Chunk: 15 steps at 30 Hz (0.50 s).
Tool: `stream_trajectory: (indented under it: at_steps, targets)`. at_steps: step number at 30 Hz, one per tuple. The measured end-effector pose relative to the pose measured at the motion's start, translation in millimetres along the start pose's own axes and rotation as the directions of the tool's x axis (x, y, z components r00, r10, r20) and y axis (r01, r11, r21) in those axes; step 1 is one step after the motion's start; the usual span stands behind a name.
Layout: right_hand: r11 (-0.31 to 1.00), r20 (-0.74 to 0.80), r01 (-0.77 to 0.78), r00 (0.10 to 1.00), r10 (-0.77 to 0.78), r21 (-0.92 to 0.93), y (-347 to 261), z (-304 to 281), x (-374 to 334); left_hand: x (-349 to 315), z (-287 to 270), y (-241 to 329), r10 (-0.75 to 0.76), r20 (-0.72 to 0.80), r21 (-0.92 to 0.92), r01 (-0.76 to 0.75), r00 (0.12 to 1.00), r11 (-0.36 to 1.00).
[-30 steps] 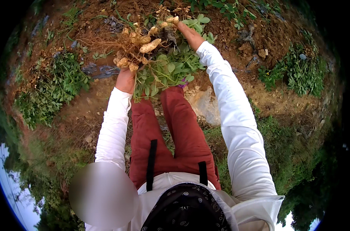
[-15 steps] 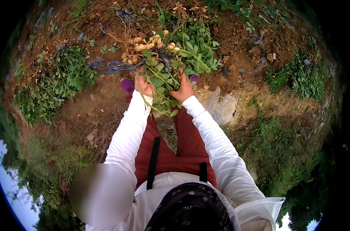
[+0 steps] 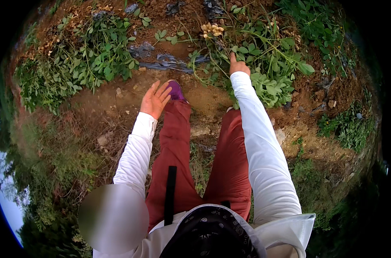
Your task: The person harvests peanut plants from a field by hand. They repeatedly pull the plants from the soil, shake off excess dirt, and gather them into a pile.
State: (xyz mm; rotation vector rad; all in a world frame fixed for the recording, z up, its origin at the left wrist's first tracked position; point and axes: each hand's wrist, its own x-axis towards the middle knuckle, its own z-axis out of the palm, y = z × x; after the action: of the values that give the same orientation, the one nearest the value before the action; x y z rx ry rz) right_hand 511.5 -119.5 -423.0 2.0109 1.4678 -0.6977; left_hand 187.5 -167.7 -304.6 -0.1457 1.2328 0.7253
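Observation:
My left hand (image 3: 156,99) is open above the purple shoe (image 3: 175,90), its fingers spread and nothing in it. Farther out on the right, my right hand (image 3: 239,66) is closed at the stems of an uprooted peanut plant (image 3: 246,48), with one finger stretched along them. My wrist and the leaves partly hide its grip. Pale peanuts (image 3: 211,29) cluster at the plant's root end, just beyond that hand. More leafy peanut plants (image 3: 270,88) lie beneath and to the right of it.
A heap of pulled peanut plants (image 3: 96,56) lies at the left. Torn dark plastic film (image 3: 169,62) crosses the soil ahead of my feet. Green plants (image 3: 311,26) stand at the far right, and a smaller leafy bunch (image 3: 350,129) lies at the right. Dry grass (image 3: 92,133) borders the left side.
My left hand has let go of the peanut plant and drawn back left. My right hand has carried the plant right and away from me, onto the other plants.

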Motion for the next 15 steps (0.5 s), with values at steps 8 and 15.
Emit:
stream_trajectory:
  at_steps: [8,15]
  targets:
    - [0.992,-0.239,0.096,0.968,-0.074,0.081,-64.8,-31.9,-83.6,-22.4,-80.1,17.1,-0.035,-0.130,-0.017,0.033,0.991,0.999]
    - [0.994,-0.007,-0.111,0.994,0.111,-0.017,-68.5,-63.9,-90.0,-27.4,-27.4,76.7,-0.042,0.016,0.048,0.042,0.999,0.998]
